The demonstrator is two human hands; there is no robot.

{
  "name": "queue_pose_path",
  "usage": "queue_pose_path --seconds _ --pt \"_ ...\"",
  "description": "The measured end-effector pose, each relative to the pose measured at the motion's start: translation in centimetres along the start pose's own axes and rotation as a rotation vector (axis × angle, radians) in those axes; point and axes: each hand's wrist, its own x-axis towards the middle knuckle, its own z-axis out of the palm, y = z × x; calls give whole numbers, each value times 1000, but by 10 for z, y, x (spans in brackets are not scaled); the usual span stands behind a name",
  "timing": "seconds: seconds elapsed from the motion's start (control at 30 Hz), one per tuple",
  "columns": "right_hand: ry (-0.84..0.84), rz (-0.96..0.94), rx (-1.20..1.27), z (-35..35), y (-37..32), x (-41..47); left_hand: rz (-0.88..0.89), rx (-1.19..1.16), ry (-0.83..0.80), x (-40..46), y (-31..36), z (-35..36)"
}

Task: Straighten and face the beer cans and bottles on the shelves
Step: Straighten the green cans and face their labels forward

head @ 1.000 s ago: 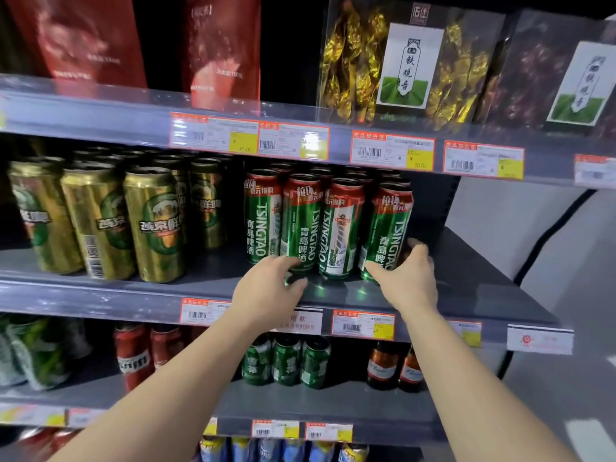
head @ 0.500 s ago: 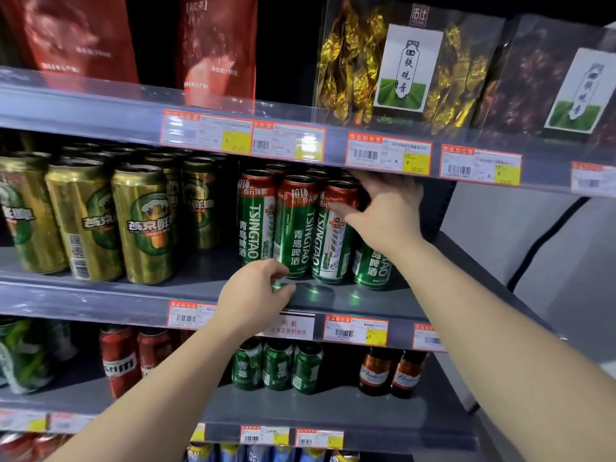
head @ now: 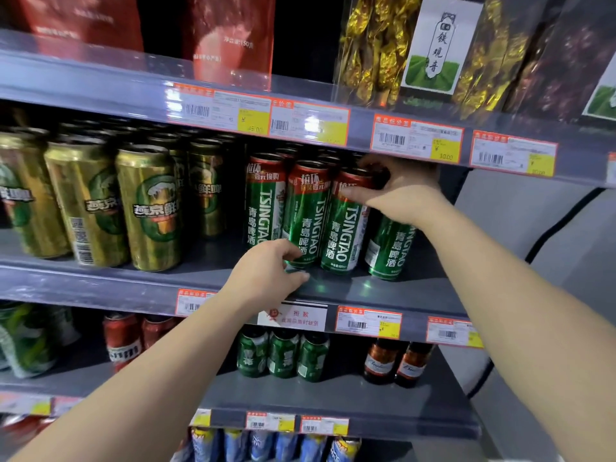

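Green Tsingtao cans with red tops stand in a front row on the middle shelf. My right hand is closed over the tops at the row's right end. Its thumb lies across the third can and its fingers reach behind. The top of the rightmost can is hidden under the palm, and that can leans slightly. My left hand is curled at the base of the second can, which shows between index finger and thumb. The leftmost can stands untouched.
Gold Yanjing cans fill the shelf's left half. Tea packets and red bags sit on the shelf above. Below are small green cans, brown bottles and red cans. The shelf unit ends at the right.
My right hand has risen from the base of the rightmost can to the can tops. My left hand stays at the second can's base. The view has shifted slightly right.
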Motion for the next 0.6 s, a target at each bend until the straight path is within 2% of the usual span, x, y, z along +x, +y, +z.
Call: queue_pose_path --seconds 0.07,0.13,0.23,0.3,0.33,0.4,0.47,0.53,0.6 --pt "39 -7 -97 4 -2 4 -8 10 -9 -1 0 -1" --pt "9 15 -109 0 -2 5 -9 -1 8 -3 -4 -3" --pt "-32 23 -89 -5 1 1 -44 -26 228 -4 -16 -11" --pt "-34 8 -34 -1 -5 -6 -153 -55 383 4 -29 -21" --pt "-41 1 -21 2 -12 -9 -228 -99 382 10 -34 -25" --pt "-50 -28 -79 13 -27 -12 -329 -214 230 25 -41 -31" --pt "18 -77 -219 27 -38 -9 -345 -286 76 37 -43 -32" --pt "113 -106 -320 38 -45 -6 -334 -271 50 43 -47 -29" --pt "146 -85 -321 40 -47 -3 -342 -204 71 43 -48 -26"
